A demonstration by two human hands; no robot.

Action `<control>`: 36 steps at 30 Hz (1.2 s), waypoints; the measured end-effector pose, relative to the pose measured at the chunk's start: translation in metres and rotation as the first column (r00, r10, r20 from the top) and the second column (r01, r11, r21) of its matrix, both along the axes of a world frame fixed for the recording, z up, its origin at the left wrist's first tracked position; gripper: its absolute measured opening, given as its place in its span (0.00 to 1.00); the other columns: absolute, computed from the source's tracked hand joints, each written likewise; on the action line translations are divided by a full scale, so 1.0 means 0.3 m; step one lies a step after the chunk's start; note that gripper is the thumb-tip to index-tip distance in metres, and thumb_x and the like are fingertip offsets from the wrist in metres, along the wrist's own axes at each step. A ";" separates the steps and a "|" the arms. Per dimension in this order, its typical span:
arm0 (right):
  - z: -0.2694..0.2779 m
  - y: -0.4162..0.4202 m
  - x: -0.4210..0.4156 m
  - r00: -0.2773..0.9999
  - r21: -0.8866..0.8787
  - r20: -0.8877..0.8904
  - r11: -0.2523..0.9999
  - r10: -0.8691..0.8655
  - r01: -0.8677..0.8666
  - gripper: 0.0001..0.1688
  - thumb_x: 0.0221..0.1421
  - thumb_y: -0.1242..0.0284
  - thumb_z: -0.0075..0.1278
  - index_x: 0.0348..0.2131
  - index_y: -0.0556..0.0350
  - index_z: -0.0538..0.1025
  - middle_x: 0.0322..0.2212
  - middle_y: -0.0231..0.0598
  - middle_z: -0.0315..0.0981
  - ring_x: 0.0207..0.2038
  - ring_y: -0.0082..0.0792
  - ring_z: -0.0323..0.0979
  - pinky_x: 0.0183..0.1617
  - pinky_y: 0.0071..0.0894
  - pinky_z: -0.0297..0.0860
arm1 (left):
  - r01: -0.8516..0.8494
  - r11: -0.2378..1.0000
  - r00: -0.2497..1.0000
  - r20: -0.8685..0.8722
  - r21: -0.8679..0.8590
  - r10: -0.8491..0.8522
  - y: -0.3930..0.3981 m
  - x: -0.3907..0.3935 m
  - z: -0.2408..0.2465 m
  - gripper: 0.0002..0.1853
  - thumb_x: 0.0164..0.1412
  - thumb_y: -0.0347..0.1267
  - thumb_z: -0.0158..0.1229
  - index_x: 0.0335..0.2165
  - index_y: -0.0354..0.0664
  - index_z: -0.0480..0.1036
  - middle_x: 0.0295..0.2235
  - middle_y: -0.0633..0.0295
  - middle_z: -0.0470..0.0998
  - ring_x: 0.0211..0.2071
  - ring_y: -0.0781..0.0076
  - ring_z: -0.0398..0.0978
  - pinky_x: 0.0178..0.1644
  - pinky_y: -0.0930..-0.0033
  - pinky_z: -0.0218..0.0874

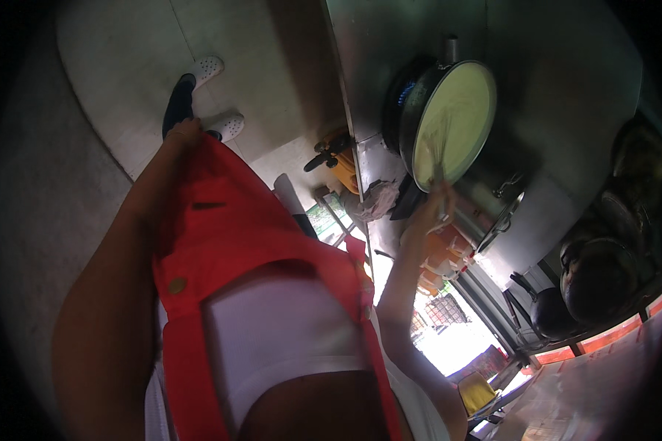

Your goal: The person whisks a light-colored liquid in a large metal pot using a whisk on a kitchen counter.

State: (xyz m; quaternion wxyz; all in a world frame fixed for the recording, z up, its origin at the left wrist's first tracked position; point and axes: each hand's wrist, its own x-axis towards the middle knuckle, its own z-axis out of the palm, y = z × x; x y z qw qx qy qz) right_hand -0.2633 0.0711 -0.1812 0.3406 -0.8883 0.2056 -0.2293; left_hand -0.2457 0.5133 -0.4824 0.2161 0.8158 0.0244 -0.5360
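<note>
In my right hand (pixel 440 206), at the near rim of a wide pan, is the handle of a wire whisk (pixel 438 149). Its wires are blurred and dip into a smooth pale-yellow liquid (pixel 463 110) that fills much of the dark metal pan (pixel 414 124). The pan sits on a gas burner with a blue flame (pixel 406 93) showing at its side. My left hand (pixel 185 131) is down at the edge of my red apron (pixel 226 209); its fingers are mostly hidden, so whether it grips the cloth is unclear.
A lidded metal pot (pixel 474 212) stands beside the pan on the steel counter (pixel 529 49). A crumpled cloth (pixel 379 199) lies at the counter's edge. Dark pans (pixel 554 314) are at the right. An orange object with black handles (pixel 339 160) is below the counter.
</note>
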 end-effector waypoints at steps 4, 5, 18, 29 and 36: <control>0.002 -0.148 -0.139 0.991 0.206 -0.009 0.970 -0.130 0.129 0.17 0.51 0.71 0.46 0.38 0.66 0.69 0.34 0.42 0.69 0.35 0.31 0.68 0.40 0.25 0.65 | 0.043 0.998 0.999 -0.004 -0.037 -0.044 0.050 -0.026 0.030 0.20 0.51 0.34 0.47 0.45 0.44 0.63 0.47 0.49 0.63 0.48 0.50 0.62 0.51 0.54 0.55; 0.013 -0.131 -0.096 0.982 0.249 -0.015 0.950 -0.189 0.187 0.17 0.51 0.71 0.46 0.38 0.66 0.69 0.34 0.42 0.69 0.34 0.32 0.68 0.40 0.25 0.65 | 0.047 0.997 0.999 0.001 -0.056 -0.047 0.067 -0.025 0.010 0.20 0.51 0.34 0.47 0.45 0.45 0.63 0.47 0.49 0.63 0.48 0.50 0.62 0.51 0.53 0.54; 0.032 -0.039 -0.126 0.971 0.138 -0.049 0.961 -0.235 0.239 0.16 0.48 0.73 0.45 0.38 0.64 0.69 0.32 0.44 0.70 0.33 0.31 0.69 0.37 0.21 0.64 | -0.004 0.998 0.999 0.048 0.062 0.001 0.106 -0.047 0.066 0.20 0.51 0.34 0.47 0.46 0.46 0.63 0.47 0.49 0.63 0.49 0.51 0.62 0.50 0.53 0.56; 0.034 0.072 0.097 0.994 0.110 -0.097 0.993 -0.042 0.053 0.21 0.50 0.71 0.44 0.42 0.66 0.65 0.35 0.44 0.69 0.38 0.33 0.68 0.42 0.24 0.64 | -0.074 0.995 0.997 -0.007 -0.067 0.074 0.019 -0.054 -0.030 0.20 0.51 0.36 0.49 0.43 0.42 0.65 0.45 0.49 0.66 0.47 0.50 0.64 0.50 0.54 0.57; 0.050 -0.089 0.086 0.984 -0.193 -0.103 0.973 -0.147 0.125 0.20 0.49 0.71 0.45 0.41 0.66 0.66 0.34 0.46 0.69 0.36 0.35 0.68 0.42 0.27 0.65 | 0.006 0.997 0.999 -0.052 -0.073 -0.010 0.012 0.008 -0.029 0.20 0.51 0.35 0.49 0.45 0.43 0.64 0.47 0.51 0.64 0.48 0.50 0.63 0.50 0.54 0.56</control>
